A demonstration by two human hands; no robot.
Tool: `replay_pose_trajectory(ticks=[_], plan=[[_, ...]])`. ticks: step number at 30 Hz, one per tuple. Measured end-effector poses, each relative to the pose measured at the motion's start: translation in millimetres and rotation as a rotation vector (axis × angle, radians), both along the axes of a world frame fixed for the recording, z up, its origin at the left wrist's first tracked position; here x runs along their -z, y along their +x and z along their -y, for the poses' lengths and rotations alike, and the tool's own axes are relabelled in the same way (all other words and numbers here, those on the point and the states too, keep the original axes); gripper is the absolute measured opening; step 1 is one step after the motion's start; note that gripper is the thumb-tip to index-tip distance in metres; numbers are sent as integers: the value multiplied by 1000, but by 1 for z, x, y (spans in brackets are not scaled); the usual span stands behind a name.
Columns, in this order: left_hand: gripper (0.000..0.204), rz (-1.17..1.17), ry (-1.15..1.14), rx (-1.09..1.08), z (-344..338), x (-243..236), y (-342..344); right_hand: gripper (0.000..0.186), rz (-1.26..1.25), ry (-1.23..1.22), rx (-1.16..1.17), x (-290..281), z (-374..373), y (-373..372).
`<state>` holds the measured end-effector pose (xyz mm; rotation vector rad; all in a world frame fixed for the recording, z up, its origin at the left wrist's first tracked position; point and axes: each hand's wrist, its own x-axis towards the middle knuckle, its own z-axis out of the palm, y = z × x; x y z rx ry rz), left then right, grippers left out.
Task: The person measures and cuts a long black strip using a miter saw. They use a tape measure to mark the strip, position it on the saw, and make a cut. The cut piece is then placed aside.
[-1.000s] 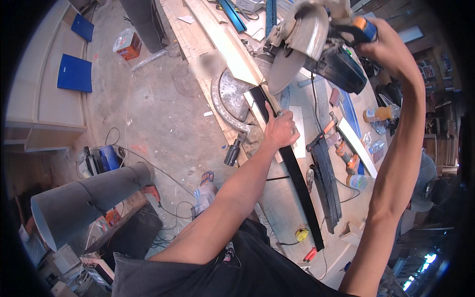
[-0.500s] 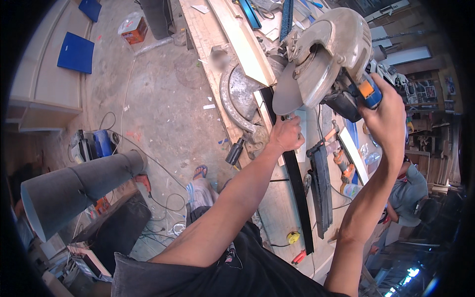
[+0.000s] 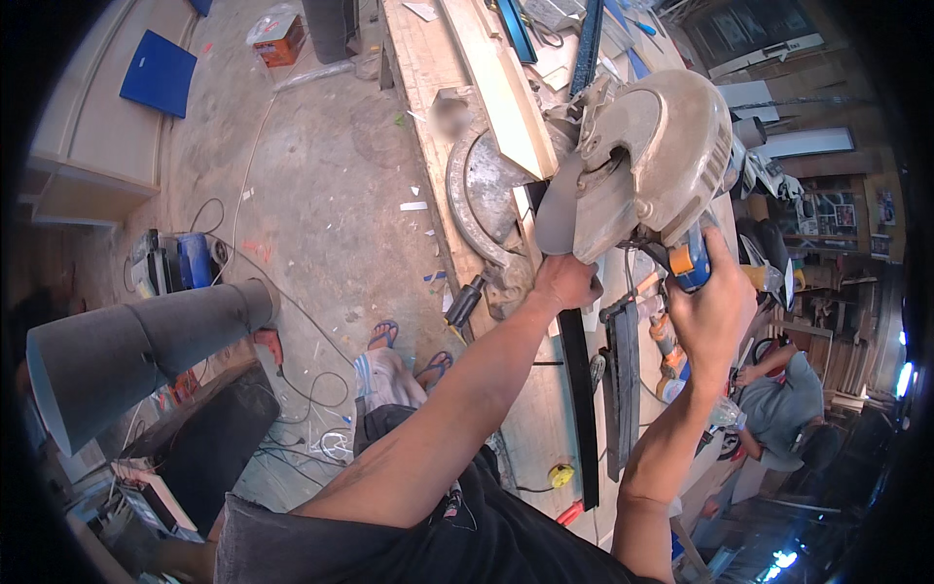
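A miter saw with a dusty, pale metal guard (image 3: pixel 671 146) stands on the workbench. My right hand (image 3: pixel 715 302) is wrapped around its blue handle (image 3: pixel 689 265), which has an orange part. Below the guard, the grey saw blade (image 3: pixel 558 216) reaches down beside a long black strip (image 3: pixel 581 419). The strip lies lengthwise through the saw, over its round metal base (image 3: pixel 489 190). My left hand (image 3: pixel 567 282) is closed on the strip, very near the blade's lower edge. Its fingertips are partly hidden, and I cannot tell whether the blade touches the strip.
Pale boards (image 3: pixel 501 92) lie beyond the saw. Dark bars (image 3: pixel 623 389), an orange tool (image 3: pixel 666 346) and a yellow tape measure (image 3: pixel 561 475) are on the bench. A person (image 3: pixel 788 399) is bent over at the right. Cables and a grey roll (image 3: pixel 146 341) are on the left.
The saw head has come down, with my right hand on its handle, and the blade is lower by the strip. My left hand stays on the strip. The view has shifted slightly.
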<state>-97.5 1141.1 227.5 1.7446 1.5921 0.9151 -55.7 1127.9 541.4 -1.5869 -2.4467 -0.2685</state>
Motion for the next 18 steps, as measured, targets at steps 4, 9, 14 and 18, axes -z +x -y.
replay_pose_trajectory(ticks=[4,9,14,18], plan=[[31,-1,36,-56,4,-6,-1,44,3,36,-3,11,8,-1],[33,-66,-17,3,3,-14,-7,43,19,48,-18,21,15,-2],[34,-66,-112,61,-1,-18,-9,43,26,23,-12,28,19,-1],[35,-57,-132,79,0,-18,-10,45,23,47,-29,31,19,0]])
